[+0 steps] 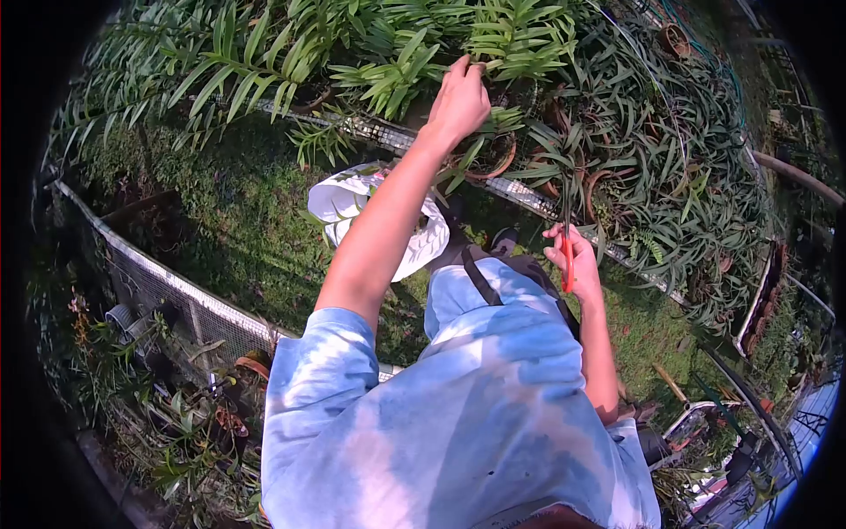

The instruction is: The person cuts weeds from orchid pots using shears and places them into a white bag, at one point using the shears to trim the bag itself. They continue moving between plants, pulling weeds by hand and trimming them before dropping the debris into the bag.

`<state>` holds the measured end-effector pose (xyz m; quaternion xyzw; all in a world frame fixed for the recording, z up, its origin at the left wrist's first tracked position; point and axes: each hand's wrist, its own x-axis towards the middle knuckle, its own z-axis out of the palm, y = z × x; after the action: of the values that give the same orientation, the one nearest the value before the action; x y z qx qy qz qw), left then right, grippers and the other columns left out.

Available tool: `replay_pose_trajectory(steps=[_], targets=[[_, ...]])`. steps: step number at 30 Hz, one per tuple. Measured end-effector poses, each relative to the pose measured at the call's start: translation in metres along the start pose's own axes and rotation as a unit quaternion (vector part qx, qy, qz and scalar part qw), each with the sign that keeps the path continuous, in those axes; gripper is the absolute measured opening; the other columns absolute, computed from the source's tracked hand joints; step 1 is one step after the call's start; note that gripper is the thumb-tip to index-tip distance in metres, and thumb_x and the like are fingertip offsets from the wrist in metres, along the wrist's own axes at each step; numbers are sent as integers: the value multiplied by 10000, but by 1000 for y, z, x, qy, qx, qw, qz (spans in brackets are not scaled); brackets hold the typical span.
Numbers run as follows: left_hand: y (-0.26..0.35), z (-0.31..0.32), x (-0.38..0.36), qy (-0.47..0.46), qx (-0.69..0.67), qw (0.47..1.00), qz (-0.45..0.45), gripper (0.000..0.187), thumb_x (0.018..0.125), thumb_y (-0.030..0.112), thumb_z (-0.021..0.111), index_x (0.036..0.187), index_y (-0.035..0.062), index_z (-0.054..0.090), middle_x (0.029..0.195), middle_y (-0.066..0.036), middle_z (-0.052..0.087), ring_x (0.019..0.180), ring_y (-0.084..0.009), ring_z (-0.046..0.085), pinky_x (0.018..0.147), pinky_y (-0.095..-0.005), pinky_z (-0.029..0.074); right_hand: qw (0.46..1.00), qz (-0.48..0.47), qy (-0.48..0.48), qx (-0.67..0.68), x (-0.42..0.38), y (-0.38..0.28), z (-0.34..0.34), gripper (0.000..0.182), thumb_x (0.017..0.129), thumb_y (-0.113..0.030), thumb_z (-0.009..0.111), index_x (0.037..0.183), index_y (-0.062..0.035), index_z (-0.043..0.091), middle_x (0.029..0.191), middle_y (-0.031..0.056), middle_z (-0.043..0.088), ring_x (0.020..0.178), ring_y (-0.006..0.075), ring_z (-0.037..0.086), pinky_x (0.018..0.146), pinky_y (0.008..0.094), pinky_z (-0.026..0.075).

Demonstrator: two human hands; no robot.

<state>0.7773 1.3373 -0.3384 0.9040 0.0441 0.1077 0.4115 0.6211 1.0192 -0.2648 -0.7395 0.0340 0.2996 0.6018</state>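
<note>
My left hand reaches up into the leafy green plants at the top. Its fingers are pinched together at the base of the leaves; what they grip is too small to make out. Lower down on the right, my right hand holds red-handled scissors, the blades pointing up towards the narrow-leaved plants. A white bag with some leaves inside hangs open below my left forearm, which partly covers it.
A light-coloured bench edge runs diagonally under the potted plants. One brown pot rim shows just below my left hand. Grass lies below. At the left stands a mesh-sided bench, with more plants beneath it.
</note>
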Motion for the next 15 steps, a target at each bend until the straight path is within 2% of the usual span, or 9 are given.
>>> replay_pose_trajectory(steps=[2,3,4,5,6,8,12,14,15], targets=[[-10,-8,3,30,30,999,-24,444,958,106,515,1361,-80,520,1450,-344,456,1302,-506,490,1131,-483,404,1000,-11,-13,-4,2,3,1,240,780,5,815,820,-42,583,1054,7,542,1001,121,570,874,262,446],[-18,-10,6,11,64,996,-53,421,957,111,528,1329,-85,534,1425,-348,476,1274,-505,513,1105,-493,426,1000,-8,-8,-5,3,3,3,246,776,-6,830,828,-42,591,1062,3,537,927,100,540,841,251,452],[-19,-18,9,-8,98,992,-81,399,956,116,541,1297,-89,548,1399,-353,496,1247,-504,535,1078,-502,448,1000,-5,-12,-5,4,2,4,247,776,-9,833,824,-41,592,1065,3,535,927,97,539,831,250,454],[-23,-30,17,-115,123,978,-123,360,877,18,535,1217,-91,581,1292,-332,579,1187,-464,599,1011,-479,511,1000,-2,-16,-4,5,-1,5,249,776,-11,835,821,-41,593,1068,3,534,928,94,537,821,249,456],[-27,-35,16,-103,142,978,-109,263,883,9,507,1097,-79,633,1170,-320,652,1069,-458,662,951,-497,541,1000,0,-20,-3,7,-2,5,250,776,-14,838,817,-41,593,1071,3,532,928,91,536,811,248,459],[-40,-44,14,-83,157,975,-130,240,894,8,484,1035,-72,661,1084,-315,683,1020,-461,679,917,-514,549,1000,-4,-15,22,6,1,7,264,771,-9,845,813,-40,586,1076,11,532,963,102,548,802,248,465],[-41,-53,9,-67,102,988,-97,267,900,53,577,1122,-73,656,1076,-308,685,1050,-461,660,945,-500,530,999,-1,-6,35,1,6,7,274,773,32,822,810,-49,563,1092,19,541,1070,141,573,872,269,476],[-38,-40,9,-5,55,996,-62,315,918,68,576,1193,-72,638,1109,-302,678,1072,-455,650,973,-496,514,1000,-1,0,31,-2,2,8,276,776,42,813,805,-54,556,1099,21,544,1116,154,577,905,281,480],[-30,-36,12,-6,46,996,-70,349,926,75,584,1241,-72,618,1159,-303,661,1092,-455,640,992,-490,505,999,-3,3,31,-4,2,9,266,792,23,800,806,-62,548,1106,25,549,1132,174,579,928,303,472]])
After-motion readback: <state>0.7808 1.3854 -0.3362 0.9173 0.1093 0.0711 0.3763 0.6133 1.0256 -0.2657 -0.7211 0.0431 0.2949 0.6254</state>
